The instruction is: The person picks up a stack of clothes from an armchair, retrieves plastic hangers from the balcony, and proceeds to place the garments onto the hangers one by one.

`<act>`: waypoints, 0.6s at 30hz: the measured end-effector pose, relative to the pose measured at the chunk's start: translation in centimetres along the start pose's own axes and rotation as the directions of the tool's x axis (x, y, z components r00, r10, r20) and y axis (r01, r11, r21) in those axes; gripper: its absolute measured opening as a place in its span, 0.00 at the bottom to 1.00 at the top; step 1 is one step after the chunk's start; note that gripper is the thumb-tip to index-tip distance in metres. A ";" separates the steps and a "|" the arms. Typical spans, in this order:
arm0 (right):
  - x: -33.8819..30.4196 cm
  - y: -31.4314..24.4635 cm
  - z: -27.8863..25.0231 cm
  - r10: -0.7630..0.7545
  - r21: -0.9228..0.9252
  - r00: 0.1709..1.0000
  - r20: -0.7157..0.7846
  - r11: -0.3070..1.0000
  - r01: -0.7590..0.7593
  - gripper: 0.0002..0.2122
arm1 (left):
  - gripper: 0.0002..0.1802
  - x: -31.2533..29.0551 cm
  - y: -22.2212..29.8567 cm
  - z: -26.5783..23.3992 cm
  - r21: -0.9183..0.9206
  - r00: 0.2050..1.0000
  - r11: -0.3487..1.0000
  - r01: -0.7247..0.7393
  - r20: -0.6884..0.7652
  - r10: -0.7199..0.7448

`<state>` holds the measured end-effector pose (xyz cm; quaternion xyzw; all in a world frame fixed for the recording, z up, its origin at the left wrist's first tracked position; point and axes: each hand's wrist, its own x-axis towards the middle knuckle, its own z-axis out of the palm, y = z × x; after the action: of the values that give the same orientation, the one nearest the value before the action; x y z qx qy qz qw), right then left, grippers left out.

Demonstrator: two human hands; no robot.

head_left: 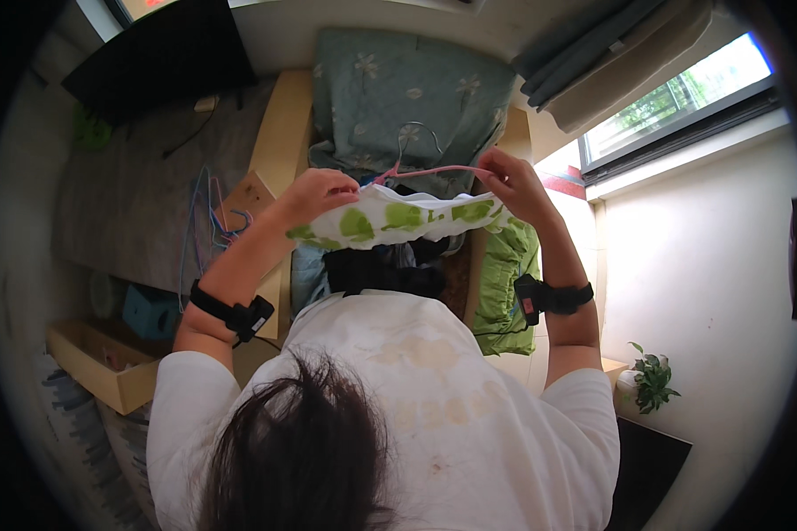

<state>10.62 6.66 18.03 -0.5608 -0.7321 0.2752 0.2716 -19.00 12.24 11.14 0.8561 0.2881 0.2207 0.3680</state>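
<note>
A pink clothes hanger (447,168) with a metal hook is held up in front of me, its hook pointing away. From it, or just against it, spreads a white garment (425,223) with large green patches. My left hand (321,193) is closed on the garment's left upper part; whether the hanger's left end is also in those fingers is hidden. On the other side, my right hand (515,184) pinches the hanger's right end, with the garment's edge just below. Each forearm wears a black strap with a small box.
Several loose hangers (205,212) lie at the left on a grey surface (119,199), near a dark screen (164,57). A green-blue floral cloth (416,75) drapes ahead. Dark clothes (385,273) and a bright green bundle (505,301) lie below the garment. A potted plant (652,379) stands right.
</note>
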 end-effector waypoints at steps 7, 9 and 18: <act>-0.7 -3.0 0.8 0.076 -0.172 0.946 0.315 0.985 -0.021 0.07 | 0.06 1.8 2.3 2.3 0.080 0.963 0.967 -0.242 -0.103 0.249; -0.6 -2.3 1.8 0.101 0.101 0.956 0.276 0.986 -0.134 0.07 | 0.05 1.6 2.3 2.0 0.055 0.969 0.975 -0.218 -0.112 0.222; -0.7 -1.9 1.3 0.062 0.005 0.986 0.156 0.998 -0.063 0.08 | 0.04 0.5 2.5 -2.8 0.236 0.945 0.957 -0.170 -0.238 0.227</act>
<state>8.58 5.42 18.45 -0.5590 -0.7316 0.3303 0.2078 -19.50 12.54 14.86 0.8783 0.2680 0.3361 0.2091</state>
